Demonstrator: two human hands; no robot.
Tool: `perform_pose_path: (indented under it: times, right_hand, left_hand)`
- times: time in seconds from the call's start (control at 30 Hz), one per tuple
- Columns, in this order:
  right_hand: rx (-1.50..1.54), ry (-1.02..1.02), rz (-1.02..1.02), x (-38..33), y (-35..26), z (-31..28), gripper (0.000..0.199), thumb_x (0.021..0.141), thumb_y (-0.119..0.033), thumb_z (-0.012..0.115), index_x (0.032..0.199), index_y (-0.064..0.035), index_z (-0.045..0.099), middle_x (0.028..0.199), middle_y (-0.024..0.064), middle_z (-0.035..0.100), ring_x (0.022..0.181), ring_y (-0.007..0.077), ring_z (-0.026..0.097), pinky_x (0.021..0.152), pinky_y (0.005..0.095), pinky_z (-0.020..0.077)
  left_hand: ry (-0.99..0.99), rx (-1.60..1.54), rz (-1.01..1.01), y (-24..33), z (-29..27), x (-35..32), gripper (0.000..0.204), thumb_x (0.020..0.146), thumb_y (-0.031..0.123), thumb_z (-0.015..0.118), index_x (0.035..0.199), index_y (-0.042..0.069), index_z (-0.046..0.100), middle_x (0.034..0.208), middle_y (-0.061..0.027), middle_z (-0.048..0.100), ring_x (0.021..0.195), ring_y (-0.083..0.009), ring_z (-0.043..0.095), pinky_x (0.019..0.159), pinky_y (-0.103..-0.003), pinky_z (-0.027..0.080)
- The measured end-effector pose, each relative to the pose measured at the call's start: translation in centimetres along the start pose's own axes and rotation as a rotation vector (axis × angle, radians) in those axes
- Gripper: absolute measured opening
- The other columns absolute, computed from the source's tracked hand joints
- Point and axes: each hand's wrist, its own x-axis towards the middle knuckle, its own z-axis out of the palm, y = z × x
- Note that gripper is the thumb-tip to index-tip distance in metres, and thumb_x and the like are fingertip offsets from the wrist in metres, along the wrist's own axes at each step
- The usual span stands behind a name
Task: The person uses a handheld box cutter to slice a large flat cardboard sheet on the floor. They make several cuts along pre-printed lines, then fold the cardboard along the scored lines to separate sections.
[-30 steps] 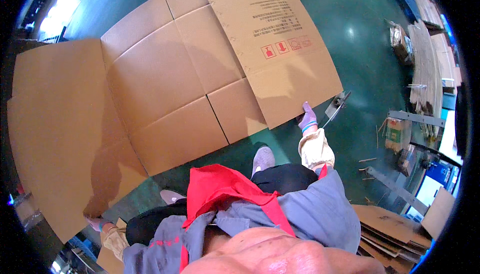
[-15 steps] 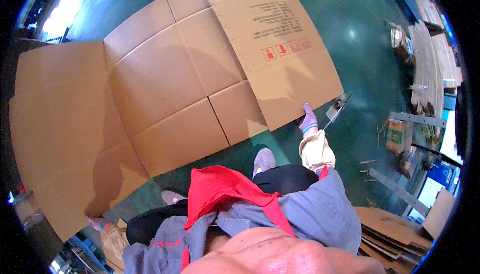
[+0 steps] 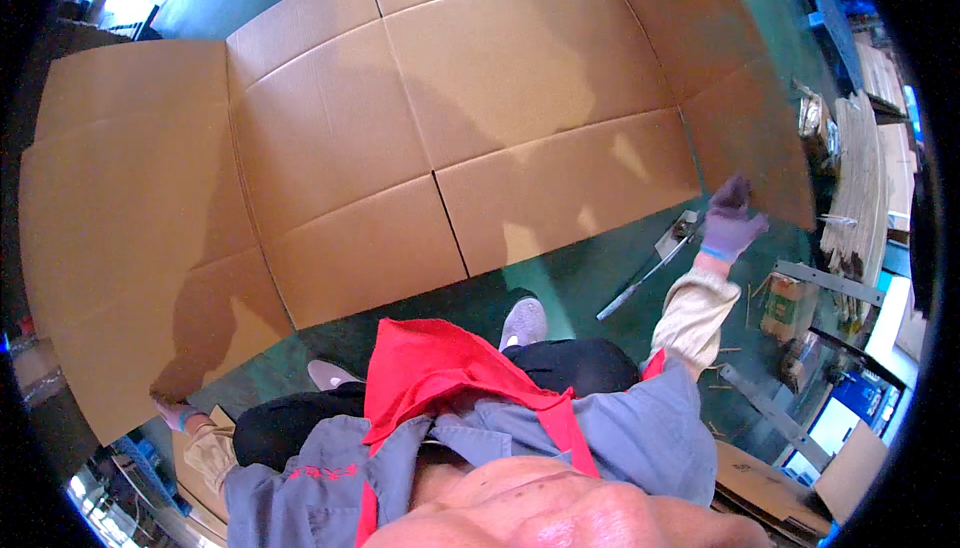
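A large sheet of brown cardboard (image 3: 330,148), a flattened box blank with creases and slots, spreads unfolded in front of me. My left hand (image 3: 178,416), gloved, holds its near left edge with the fingers partly hidden against the board. My right hand (image 3: 733,223), in a purplish glove, is beside the near edge of the right-hand panel (image 3: 735,118), its fingers spread and apparently not gripping. That panel is slightly blurred. Just left of the right hand, a metal tool with a long thin handle (image 3: 648,278) lies on the floor.
Stacked flat cardboard (image 3: 858,188) stands along the right side. Metal bars (image 3: 775,408) and a small carton (image 3: 788,306) lie near it. More cardboard sheets (image 3: 760,483) are at the lower right. My shoes (image 3: 525,323) stand close to the sheet's near edge on the green floor.
The right-hand panel, earlier folded over with its printed face up, has swung open to the right. My right hand has moved right and its fingers have spread. My left hand stays at the edge.
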Motion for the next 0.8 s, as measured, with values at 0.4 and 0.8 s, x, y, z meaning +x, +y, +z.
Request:
perform_pose_path:
  times: [0.4, 0.8]
  right_hand:
    - [-1.045, -0.212, 0.364, 0.0, 18.6, -3.3, 0.037, 0.095, -0.029, 0.054, 0.126, -0.0091, 0.058, 0.105, 0.0081, 0.067, 0.089, 0.0185, 0.064, 0.073, 0.0318, 0.0542]
    - [-1.949, -1.949, -0.675, -15.2, 33.0, 4.3, 0.07, 0.089, -0.048, 0.056, 0.144, -0.0084, 0.039, 0.151, 0.0146, 0.034, 0.141, 0.0319, 0.028, 0.114, 0.0461, 0.0234]
  left_hand:
    - [-0.053, -0.03, -0.14, -3.2, -2.6, 6.2, 0.046, 0.092, 0.036, 0.06, 0.124, 0.003, 0.062, 0.122, -0.0126, 0.063, 0.107, -0.0264, 0.063, 0.092, -0.04, 0.051]
    - [-0.255, -0.15, -0.11, -2.9, -3.9, 5.1, 0.042, 0.092, 0.023, 0.059, 0.13, 0.005, 0.058, 0.129, -0.0131, 0.058, 0.116, -0.0252, 0.057, 0.092, -0.04, 0.051]
